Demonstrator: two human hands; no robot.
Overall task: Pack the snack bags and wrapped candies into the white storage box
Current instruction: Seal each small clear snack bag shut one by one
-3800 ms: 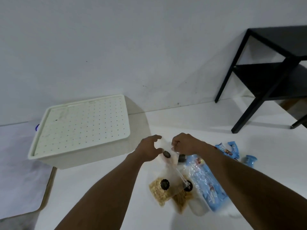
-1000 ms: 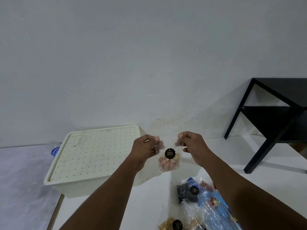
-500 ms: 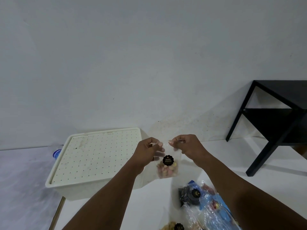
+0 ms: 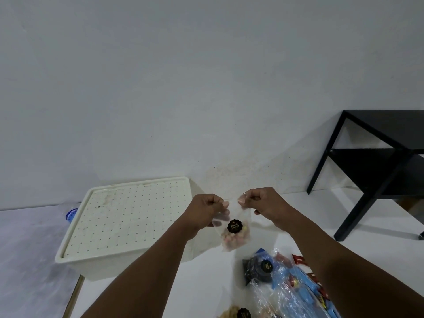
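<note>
Left hand [image 4: 206, 211] and right hand [image 4: 261, 203] both pinching top corners of small clear snack bag [image 4: 234, 235], bag hanging in air just right of white storage box [image 4: 128, 226], lid on. More bags [image 4: 275, 278] on white surface [image 4: 206, 283] below.

Left hand [image 4: 207, 212]: bare, no glove, no ring or band to be seen.
Right hand [image 4: 263, 203]: bare, likewise without ring or glove.
Fingers [image 4: 223, 204]: short, plain nails on the thumbs, no polish visible.
Left forearm [image 4: 158, 260]: uncovered up to the bottom edge of the view; no sleeve, no watch, no bracelet at the wrist.
Right forearm [image 4: 325, 255]: uncovered in the same way, no sleeve or wristwear showing.
</note>
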